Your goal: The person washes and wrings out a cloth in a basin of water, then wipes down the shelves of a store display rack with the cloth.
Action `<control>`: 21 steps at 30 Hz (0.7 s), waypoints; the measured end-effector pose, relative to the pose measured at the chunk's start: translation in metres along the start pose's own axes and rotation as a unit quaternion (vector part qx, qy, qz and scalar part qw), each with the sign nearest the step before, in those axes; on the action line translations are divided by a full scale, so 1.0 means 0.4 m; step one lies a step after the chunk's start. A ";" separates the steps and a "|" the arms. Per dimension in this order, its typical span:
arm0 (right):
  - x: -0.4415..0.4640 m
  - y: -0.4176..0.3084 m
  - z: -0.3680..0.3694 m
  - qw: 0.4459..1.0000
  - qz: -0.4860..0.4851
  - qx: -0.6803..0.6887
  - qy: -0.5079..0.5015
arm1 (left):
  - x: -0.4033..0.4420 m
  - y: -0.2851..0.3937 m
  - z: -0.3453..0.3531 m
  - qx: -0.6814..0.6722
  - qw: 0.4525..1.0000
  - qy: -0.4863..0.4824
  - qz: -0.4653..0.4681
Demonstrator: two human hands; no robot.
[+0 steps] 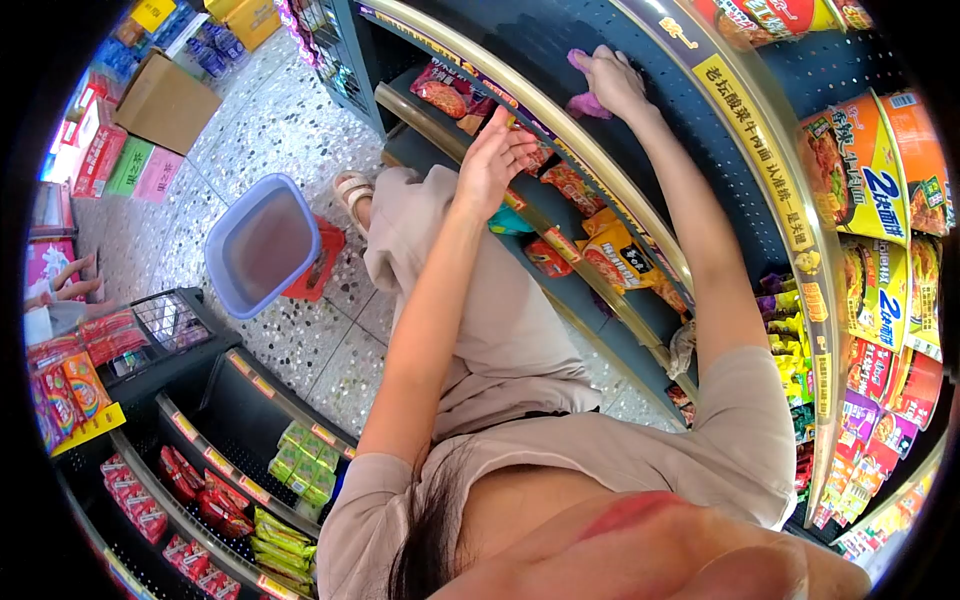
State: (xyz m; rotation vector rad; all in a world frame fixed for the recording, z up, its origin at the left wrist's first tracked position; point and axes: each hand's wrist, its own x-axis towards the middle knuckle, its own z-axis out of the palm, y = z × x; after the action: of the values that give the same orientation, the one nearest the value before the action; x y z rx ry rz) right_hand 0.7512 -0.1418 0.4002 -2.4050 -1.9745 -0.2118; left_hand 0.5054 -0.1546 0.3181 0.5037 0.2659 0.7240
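My right hand [615, 82] presses a purple cloth [588, 104] onto the dark, perforated shelf board [520, 45], its fingers closed over the cloth. Bits of the cloth stick out on both sides of the fingers. My left hand [495, 160] is at the gold front edge [560, 125] of that same shelf, fingers loosely bent and apart, holding nothing I can see. Whether it leans on the edge or only hovers there is hard to tell. Below it, bagged instant noodles [615, 255] lie on a lower shelf.
A lilac bucket [262, 245] of cloudy water stands on the speckled floor beside a red container [318, 262]. Noodle cups [860, 165] fill shelves at the right. Behind me on the left is another snack shelf [230, 465]. An open cardboard box [165, 100] stands farther off.
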 end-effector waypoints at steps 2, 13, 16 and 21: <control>-0.020 0.005 0.004 1.000 -0.002 0.015 0.005 | 0.001 -0.001 -0.003 -0.005 1.000 -0.002 0.000; 0.054 0.022 0.043 0.996 -0.058 0.023 0.059 | 0.004 -0.002 0.004 -0.035 0.999 0.007 -0.001; 0.098 0.008 0.049 0.996 -0.057 0.013 0.064 | 0.007 -0.002 0.000 -0.044 0.999 0.003 -0.002; 0.167 -0.027 0.018 0.998 -0.038 0.046 0.037 | 0.011 0.000 0.000 -0.048 0.999 0.010 0.004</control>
State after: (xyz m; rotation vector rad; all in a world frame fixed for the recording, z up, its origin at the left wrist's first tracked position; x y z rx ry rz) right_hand 0.7541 -0.0736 0.4002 -2.2364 -1.9985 -0.2024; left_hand 0.5083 -0.1516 0.3179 0.4064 0.2454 0.7469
